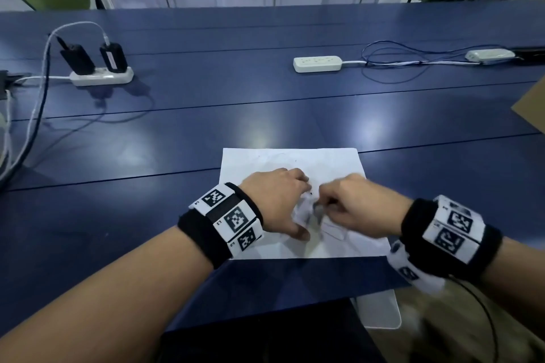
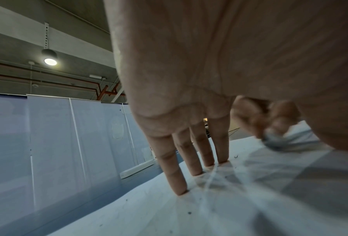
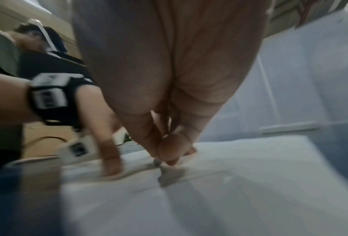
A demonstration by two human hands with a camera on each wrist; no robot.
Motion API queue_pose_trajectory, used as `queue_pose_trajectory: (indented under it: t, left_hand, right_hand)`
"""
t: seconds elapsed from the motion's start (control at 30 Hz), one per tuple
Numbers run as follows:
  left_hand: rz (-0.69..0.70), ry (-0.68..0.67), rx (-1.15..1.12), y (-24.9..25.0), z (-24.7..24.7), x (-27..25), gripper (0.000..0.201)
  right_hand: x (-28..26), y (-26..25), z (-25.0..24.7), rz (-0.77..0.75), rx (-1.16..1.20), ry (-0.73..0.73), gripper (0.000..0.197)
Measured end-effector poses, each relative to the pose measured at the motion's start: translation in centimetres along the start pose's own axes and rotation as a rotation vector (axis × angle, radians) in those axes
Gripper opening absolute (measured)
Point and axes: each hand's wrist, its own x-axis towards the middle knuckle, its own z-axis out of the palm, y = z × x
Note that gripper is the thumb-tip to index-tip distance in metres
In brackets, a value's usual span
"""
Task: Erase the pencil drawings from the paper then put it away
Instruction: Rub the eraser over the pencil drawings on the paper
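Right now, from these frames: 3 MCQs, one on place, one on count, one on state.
1. Where does the paper lie?
A. on the blue table, near its front edge
B. on the green chair
C. on a power strip

2. How many black adapters sit in the left strip?
A. none
B. two
C. four

3. What is the left hand doing?
A. hanging off the table
B. fist round a cable
C. straight fingers pressing the paper

Key: 1 A, the sheet lies flat at the near edge; 2 B, two adapters stand in it; 3 C, the left wrist view shows its fingertips planted while the right hand pinches the eraser.
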Motion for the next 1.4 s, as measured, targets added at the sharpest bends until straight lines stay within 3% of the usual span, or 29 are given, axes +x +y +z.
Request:
queue_pose_trajectory:
  t: [0.1, 0.27, 0.37, 0.43, 0.57, 0.63, 0.73, 0.9, 0.97, 1.07, 1.23, 1.3, 1.4]
  left_hand:
    - [0.003, 0.004, 0.002, -0.2, 0.2, 0.1, 0.091]
    - [0.014, -0.001, 0.008, -0.3, 0.1, 0.1, 0.092]
    - [0.009, -0.004, 0.001, -0.2, 0.2, 0.0, 0.089]
    - [0.013, -0.005, 0.001, -0.3, 0.2, 0.0, 0.089]
    - [0.023, -0.002, 0.02, -0.4, 0.2, 0.1, 0.092]
    - [0.025, -0.001, 0.019, -0.4, 0.2, 0.1, 0.091]
    - [0.03, 0.005, 0.026, -0.4, 0.3, 0.1, 0.089]
    - [0.029, -0.004, 0.022, -0.4, 0.3, 0.1, 0.09]
    - [0.025, -0.01, 0.018, -0.4, 0.3, 0.1, 0.089]
    - [0.022, -0.019, 0.021, -0.3, 0.3, 0.1, 0.087]
    - [0.023, -0.037, 0.011, -0.5, 0.2, 0.2, 0.096]
    - [0.017, -0.033, -0.003, -0.5, 0.4, 0.2, 0.099]
    - [0.003, -0.016, -0.027, -0.5, 0.6, 0.1, 0.102]
  right_hand:
    - [-0.7, -1.6, 1.0, -0.134, 0.015, -0.075, 0.011]
    - [1.3, 0.8, -0.2, 0.065, -0.019, 0.053, 0.01]
    - [-0.1, -1.5, 0.7, -0.096, 0.01, -0.051, 0.01]
    - [-0.3, -1.9, 0.8, -0.125, 0.009, -0.095, 0.01]
    - [1.6, 0.6, -0.5, 0.09, -0.004, 0.018, 0.01]
    - [1.2, -0.1, -0.2, 0.022, 0.0, 0.015, 0.011]
    - [-0.3, -2.5, 1.1, -0.168, 0.023, -0.106, 0.013]
    - [1.7, 0.3, -0.4, 0.062, 0.018, 0.02, 0.01]
    - [1.2, -0.2, -0.1, 0.005, 0.022, 0.018, 0.011]
    - [-0.4, -2.4, 1.2, -0.157, 0.017, -0.1, 0.012]
    - [1.6, 1.5, -0.3, 0.106, -0.02, 0.058, 0.011]
    - [0.9, 1.3, -0.2, 0.055, -0.013, 0.061, 0.012]
    - [-0.9, -1.4, 1.2, -0.154, 0.035, -0.08, 0.012]
